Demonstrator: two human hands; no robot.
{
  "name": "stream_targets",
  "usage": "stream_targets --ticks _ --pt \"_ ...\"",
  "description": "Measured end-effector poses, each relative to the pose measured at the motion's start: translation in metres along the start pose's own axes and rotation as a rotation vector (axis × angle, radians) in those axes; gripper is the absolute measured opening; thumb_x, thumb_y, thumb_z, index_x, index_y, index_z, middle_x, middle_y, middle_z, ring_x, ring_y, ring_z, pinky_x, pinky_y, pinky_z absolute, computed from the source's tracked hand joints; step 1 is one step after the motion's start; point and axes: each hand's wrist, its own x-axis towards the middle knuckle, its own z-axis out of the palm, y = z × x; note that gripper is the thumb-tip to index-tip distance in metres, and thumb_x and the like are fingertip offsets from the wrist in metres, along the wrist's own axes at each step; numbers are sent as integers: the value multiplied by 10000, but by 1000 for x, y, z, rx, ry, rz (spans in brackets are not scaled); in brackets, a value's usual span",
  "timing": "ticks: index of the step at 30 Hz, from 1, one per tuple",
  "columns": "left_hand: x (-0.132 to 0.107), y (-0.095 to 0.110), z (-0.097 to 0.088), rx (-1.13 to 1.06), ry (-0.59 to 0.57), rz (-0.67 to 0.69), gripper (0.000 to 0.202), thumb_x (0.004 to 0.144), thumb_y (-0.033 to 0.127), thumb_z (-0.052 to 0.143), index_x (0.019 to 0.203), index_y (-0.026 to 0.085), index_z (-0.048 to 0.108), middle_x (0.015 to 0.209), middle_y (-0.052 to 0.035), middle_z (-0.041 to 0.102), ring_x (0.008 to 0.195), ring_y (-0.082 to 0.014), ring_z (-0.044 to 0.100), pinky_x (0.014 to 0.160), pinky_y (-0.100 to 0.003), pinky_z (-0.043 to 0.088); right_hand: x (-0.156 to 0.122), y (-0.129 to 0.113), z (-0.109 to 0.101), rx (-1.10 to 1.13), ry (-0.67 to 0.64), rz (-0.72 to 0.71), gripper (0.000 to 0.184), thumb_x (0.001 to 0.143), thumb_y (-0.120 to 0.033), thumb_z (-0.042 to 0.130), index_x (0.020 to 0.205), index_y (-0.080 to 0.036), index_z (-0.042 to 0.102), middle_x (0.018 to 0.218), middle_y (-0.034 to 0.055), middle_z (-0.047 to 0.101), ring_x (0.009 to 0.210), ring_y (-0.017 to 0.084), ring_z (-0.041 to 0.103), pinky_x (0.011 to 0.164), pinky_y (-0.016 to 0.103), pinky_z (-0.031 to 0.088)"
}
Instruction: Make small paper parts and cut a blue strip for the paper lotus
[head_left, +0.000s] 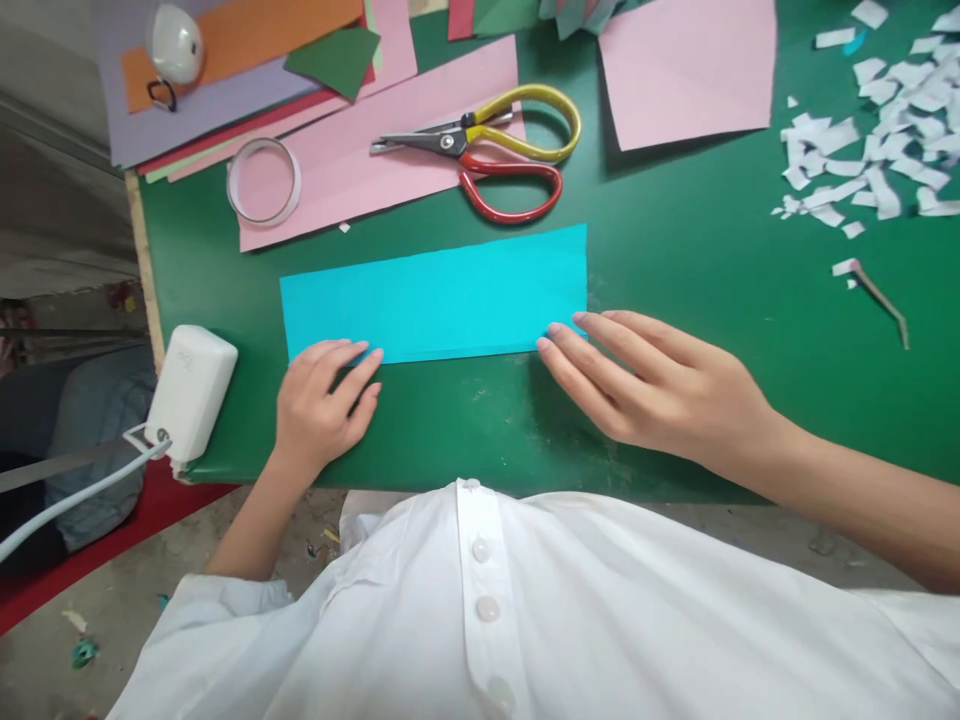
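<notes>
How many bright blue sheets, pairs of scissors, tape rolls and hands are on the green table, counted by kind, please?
Bright blue sheet: 1
Scissors: 1 pair
Tape roll: 1
Hands: 2 (left hand, right hand)
Total: 5

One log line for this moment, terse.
left hand: on blue paper, near-left edge | right hand: at near-right corner | scissors: partly on pink strip | tape roll: left of scissors

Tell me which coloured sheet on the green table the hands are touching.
The bright blue rectangular paper strip: the left hand and right hand touch its near edge. The long pink paper strip and other coloured sheets lie beyond, untouched.
</notes>
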Motion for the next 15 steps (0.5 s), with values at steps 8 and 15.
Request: stream_targets --ticks 8,15 --pt "66 33 18 -67 -51 213 326 945 271 527 1215 157 671 1136 -135 708 1064 -253 642 916 -392 499 34 3 13 -47 -14 -65 217 938 -121 516 837 -142 707 744 52 662 602 136 497 512 311 390" --pt "99 51 33 82 146 358 202 960 239 529 879 178 704 859 -37 724 804 -175 643 701 -322 477 36 5 15 -114 8 -48 289 937 -127 515 677 -172 634 616 27 539 570 126 428 512 315 328"
